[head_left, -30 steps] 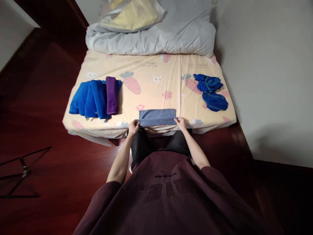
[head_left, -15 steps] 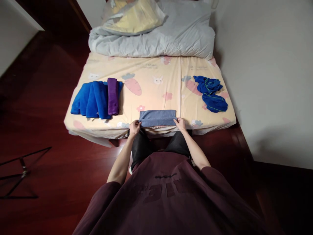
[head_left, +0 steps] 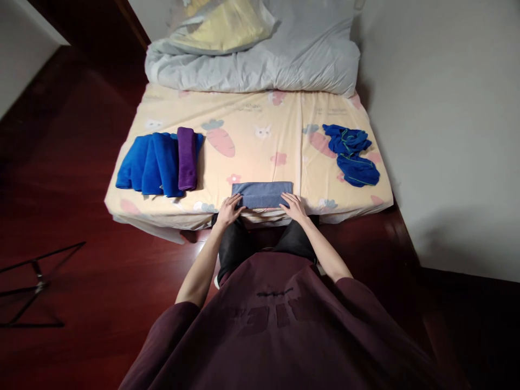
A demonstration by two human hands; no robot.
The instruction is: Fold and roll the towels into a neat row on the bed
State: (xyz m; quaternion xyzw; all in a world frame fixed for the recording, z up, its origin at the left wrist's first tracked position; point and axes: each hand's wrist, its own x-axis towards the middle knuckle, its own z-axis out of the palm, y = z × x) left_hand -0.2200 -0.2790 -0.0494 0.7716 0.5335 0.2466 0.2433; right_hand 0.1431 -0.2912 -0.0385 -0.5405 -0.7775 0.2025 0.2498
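Note:
A grey-blue towel [head_left: 262, 195], partly folded over itself, lies at the near edge of the bed. On its left end rests my left hand [head_left: 231, 210], fingers stretched out over the cloth. My right hand [head_left: 294, 207] lies likewise on the right end, fingers spread and flat. Left of the towel, several folded blue towels [head_left: 150, 165] overlap in a row, with a rolled or folded purple towel [head_left: 187, 158] at their right side. Two crumpled blue cloths with green edging [head_left: 357, 170] lie toward the bed's right side.
The bed [head_left: 252, 130] has a yellow sheet with carrot and rabbit prints. Across its far end is a bunched grey quilt [head_left: 252, 70] with a yellow pillow [head_left: 231, 27]. A wall [head_left: 439, 135] stands at the right. Black stand legs [head_left: 38, 284] are on the floor at left.
Both hands have let go of their pinch on the towel's near corners. They have moved slightly inward and now lie with fingers flat on the cloth.

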